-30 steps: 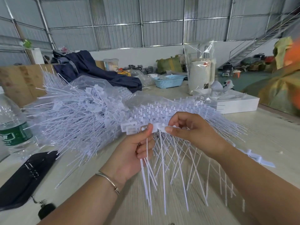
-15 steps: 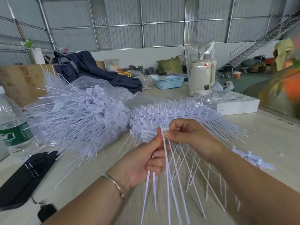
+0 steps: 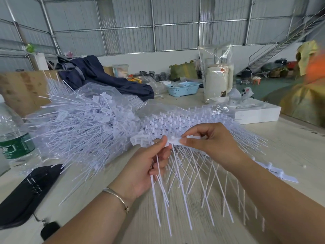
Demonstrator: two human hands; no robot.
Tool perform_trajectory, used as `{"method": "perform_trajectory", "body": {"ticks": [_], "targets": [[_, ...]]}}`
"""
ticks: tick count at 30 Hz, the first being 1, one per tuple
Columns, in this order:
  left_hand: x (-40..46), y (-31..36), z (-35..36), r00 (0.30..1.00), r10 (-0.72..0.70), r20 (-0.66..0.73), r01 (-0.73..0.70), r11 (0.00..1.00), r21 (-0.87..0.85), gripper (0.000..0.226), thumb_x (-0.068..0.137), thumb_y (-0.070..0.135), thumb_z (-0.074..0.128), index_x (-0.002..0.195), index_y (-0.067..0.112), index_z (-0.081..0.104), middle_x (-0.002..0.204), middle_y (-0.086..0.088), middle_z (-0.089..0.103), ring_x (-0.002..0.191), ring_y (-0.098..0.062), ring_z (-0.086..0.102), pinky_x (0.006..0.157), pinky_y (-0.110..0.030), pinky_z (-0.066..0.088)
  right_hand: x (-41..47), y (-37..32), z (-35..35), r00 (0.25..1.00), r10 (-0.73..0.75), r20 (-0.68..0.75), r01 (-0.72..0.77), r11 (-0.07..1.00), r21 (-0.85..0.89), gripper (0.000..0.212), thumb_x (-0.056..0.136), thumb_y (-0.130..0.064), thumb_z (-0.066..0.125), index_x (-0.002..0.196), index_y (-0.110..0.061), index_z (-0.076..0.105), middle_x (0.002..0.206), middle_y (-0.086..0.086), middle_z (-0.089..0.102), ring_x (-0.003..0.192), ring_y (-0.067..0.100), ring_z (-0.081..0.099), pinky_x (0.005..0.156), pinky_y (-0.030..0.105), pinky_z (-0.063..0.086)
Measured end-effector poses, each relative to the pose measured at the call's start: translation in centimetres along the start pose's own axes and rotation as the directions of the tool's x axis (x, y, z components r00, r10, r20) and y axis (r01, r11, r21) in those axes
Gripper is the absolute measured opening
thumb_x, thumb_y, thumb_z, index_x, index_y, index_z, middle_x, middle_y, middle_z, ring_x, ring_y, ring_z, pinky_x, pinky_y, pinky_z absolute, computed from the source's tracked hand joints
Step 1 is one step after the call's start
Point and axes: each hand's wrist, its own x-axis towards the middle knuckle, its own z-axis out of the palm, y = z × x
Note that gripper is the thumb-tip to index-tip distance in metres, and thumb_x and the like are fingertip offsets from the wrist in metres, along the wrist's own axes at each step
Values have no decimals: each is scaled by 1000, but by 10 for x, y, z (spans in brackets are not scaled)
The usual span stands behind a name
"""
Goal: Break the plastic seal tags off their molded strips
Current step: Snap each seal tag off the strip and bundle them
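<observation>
White seal tags (image 3: pixel 98 127) fan across a pale wood-grain table (image 3: pixel 290 143); at twelve o'clock, a light-blue latticed basket (image 3: pixel 182 88).

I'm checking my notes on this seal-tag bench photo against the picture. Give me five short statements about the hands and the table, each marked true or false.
1. Both hands pinch the white molded strip of seal tags. True.
2. The left hand also holds several loose white tag tails. True.
3. The right hand rests flat on the wooden table. False: it is raised, pinching the strip.
4. The light blue plastic basket sits at the far side of the table. True.
5. The clear water bottle with a green label lies on its side. False: it stands upright at the left.
</observation>
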Motion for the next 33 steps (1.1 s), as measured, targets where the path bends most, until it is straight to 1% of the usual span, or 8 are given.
{"method": "perform_trajectory", "body": {"ticks": [4,9,13,18,21,25,30,33], "targets": [[0,1,1,1000,-14,-1,14,997,78,27,85,32,62,62,18,63,55,5,30,41,-4,21,36,-16,14,2,-3,-2,1000,21,8,-21,1000,7,23,64,-23,84,80,-7,78,73,38,55,64,26,44,63,35,31],[1,4,0,998,-62,29,59,993,100,29,88,25,61,61,16,61,48,6,27,36,-4,21,33,-16,18,4,-2,-10,987,100,124,-105,994,33,31,54,-30,83,77,-11,79,71,27,59,67,25,49,67,34,36],[2,9,-6,985,-129,118,118,989,93,25,85,20,63,62,15,57,45,7,28,34,-3,22,36,-18,11,7,0,-16,968,138,208,-145,989,17,17,60,-17,86,74,-10,79,63,4,69,56,3,56,55,12,40],[2,12,-7,981,-165,104,133,955,265,26,77,19,70,57,16,53,41,6,24,32,-5,19,33,-17,13,8,2,-16,932,222,286,-212,975,-64,38,47,-29,85,74,-3,77,67,20,63,63,16,53,63,21,40],[-1,12,-8,966,-220,134,164,927,338,28,69,20,71,53,19,48,43,6,23,33,-6,19,32,-15,18,8,1,-22,905,247,346,-233,969,-80,23,60,-18,85,75,-4,76,58,13,55,53,13,43,55,18,35],[-2,22,-23,955,-255,151,211,943,258,41,64,22,71,51,19,33,42,6,22,31,-5,20,32,-14,18,12,5,-49,944,252,215,-261,965,16,28,54,-24,77,68,-1,71,75,36,44,67,29,36,69,35,32],[2,13,-21,978,-197,68,190,977,91,40,67,16,85,58,19,47,51,8,25,37,-3,25,34,-14,22,11,10,-47,961,225,162,-234,972,36,30,68,-26,81,89,-9,71,68,5,50,59,13,40,59,22,32],[6,1,-12,968,-246,-52,250,966,74,31,70,18,79,63,18,49,56,6,30,40,-3,26,32,-13,22,12,15,-32,951,216,223,-234,971,55,15,86,1,61,100,-5,64,65,-4,52,61,14,43,62,29,28]]}}
